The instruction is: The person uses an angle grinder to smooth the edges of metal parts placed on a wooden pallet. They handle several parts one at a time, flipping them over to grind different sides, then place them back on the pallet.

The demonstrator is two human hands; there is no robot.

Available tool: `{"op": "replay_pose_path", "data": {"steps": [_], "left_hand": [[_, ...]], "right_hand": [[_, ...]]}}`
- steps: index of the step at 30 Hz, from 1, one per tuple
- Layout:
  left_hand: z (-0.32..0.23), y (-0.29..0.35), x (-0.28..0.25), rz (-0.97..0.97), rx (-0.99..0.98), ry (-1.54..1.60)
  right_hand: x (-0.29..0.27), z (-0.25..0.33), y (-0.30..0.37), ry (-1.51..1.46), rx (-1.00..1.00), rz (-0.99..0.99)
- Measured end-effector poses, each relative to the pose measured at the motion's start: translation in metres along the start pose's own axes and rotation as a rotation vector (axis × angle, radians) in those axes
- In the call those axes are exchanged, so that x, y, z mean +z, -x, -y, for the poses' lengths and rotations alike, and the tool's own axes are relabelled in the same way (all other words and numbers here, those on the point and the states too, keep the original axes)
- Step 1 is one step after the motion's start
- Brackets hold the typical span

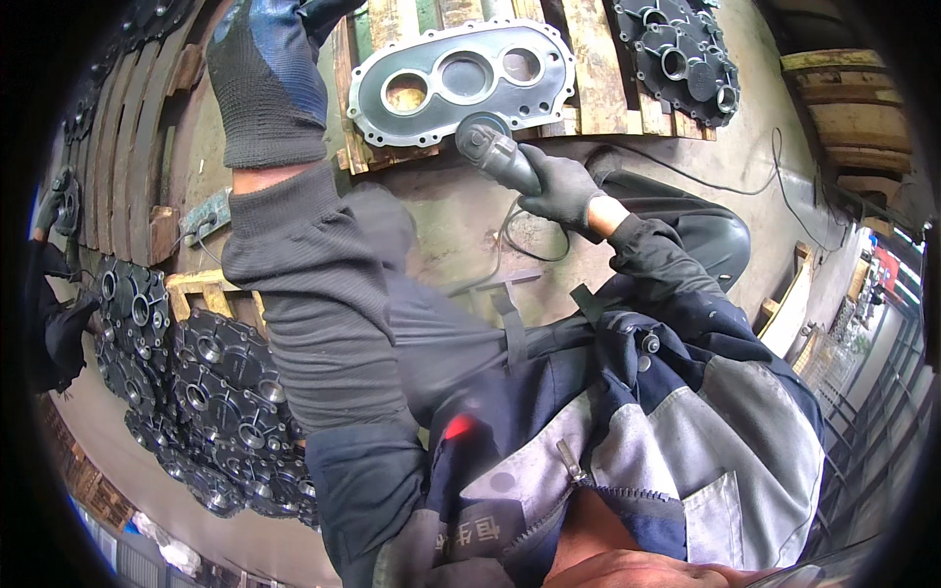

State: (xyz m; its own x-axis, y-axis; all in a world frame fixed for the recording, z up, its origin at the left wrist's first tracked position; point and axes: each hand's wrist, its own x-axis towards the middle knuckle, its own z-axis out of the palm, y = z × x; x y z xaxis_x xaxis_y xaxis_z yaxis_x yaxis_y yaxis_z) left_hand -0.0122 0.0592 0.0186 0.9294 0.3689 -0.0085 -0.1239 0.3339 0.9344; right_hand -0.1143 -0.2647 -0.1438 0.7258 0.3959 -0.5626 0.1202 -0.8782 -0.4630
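Observation:
A metal gearbox cover [436,118] with a bright flanged rim and three large round bores lies on a wooden pallet [600,64]. My gloved right hand [561,188] is wrapped around the body of an angle grinder [502,157]. The tool's head is at the near edge of the cover; whether the disc touches it I cannot tell. My left hand [270,83], in a blue and grey glove, reaches forward to the left of the cover. Its fingers are mostly cut off by the top of the picture, so their grip is hidden.
Black covers [681,64] rest on the pallet's right side. Several more black castings [221,392] are stacked at left. A power cord [686,176] loops across the floor. A power strip [204,216] lies near another pallet [123,147]. Another person [59,323] works at far left.

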Motion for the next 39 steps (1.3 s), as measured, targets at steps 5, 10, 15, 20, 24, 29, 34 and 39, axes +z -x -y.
{"op": "replay_pose_path", "data": {"steps": [5, 10, 15, 20, 24, 29, 34, 39], "left_hand": [[0.001, 0.009, 0.021, -0.01, 0.034, -0.012], [-0.002, 0.01, 0.016, 0.104, -0.008, -0.019], [0.007, 0.005, 0.023, 0.048, 0.03, -0.023], [0.01, 0.006, 0.024, 0.1, 0.068, 0.026], [0.04, 0.0, 0.016, 0.303, 0.228, -0.047], [0.046, -0.032, -0.021, 0.417, 0.167, -0.26], [0.031, -0.021, -0.011, 0.369, 0.152, -0.315], [0.042, -0.025, -0.017, 0.408, 0.188, -0.294]], "right_hand": [[-0.01, -0.029, 0.017, -0.012, 0.052, -0.029], [-0.018, -0.05, 0.033, -0.005, 0.046, -0.071], [-0.033, -0.08, 0.051, 0.033, 0.163, -0.081], [-0.037, -0.129, 0.071, -0.059, 0.314, -0.25], [-0.029, -0.145, 0.085, -0.38, 0.349, -0.383], [-0.023, -0.12, 0.06, -1.169, 0.299, -0.287], [-0.025, -0.111, 0.031, -1.407, 0.26, -0.283], [-0.041, -0.128, 0.001, -1.423, 0.228, -0.242]]}}
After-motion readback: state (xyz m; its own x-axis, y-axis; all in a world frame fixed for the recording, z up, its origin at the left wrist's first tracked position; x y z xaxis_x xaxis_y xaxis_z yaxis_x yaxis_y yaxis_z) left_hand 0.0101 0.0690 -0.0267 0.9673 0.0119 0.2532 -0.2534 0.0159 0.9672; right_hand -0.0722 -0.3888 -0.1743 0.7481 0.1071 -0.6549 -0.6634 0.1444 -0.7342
